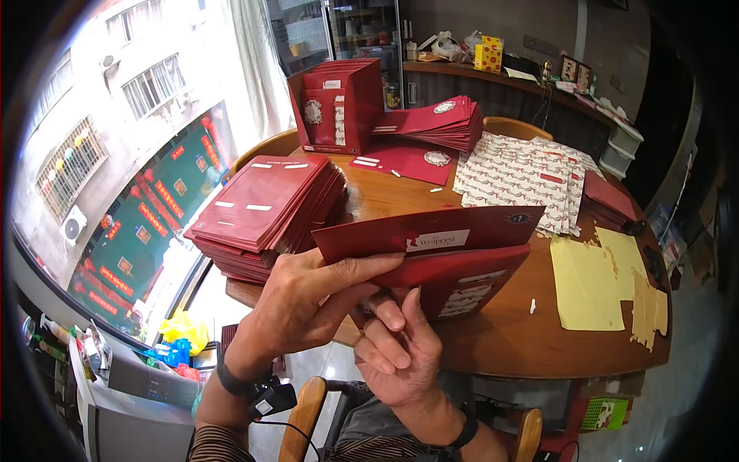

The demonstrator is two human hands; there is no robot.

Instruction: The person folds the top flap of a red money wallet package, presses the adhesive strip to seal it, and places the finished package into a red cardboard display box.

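In front of me a red cardboard display box (496,231) is held tilted above the table. Its upper panel bears a white label with writing, and patterned white pieces show at its front. My left hand (306,300) grips the box's left side, with fingers laid along the front below the upper panel. Just beneath, my right hand (398,346) has curled fingers and a raised thumb close to the front of the box. Its index finger is partly hidden by the left hand, so whether it pinches anything is unclear.
A stack of flat red cardboard pieces (260,202) stands left on the wooden table (496,346). Behind are a filled red display box (323,121) and fanned red folders (433,118). Patterned sheets (514,173) and yellow paper (583,283) lie right. A wooden chair arm (303,410) is below.
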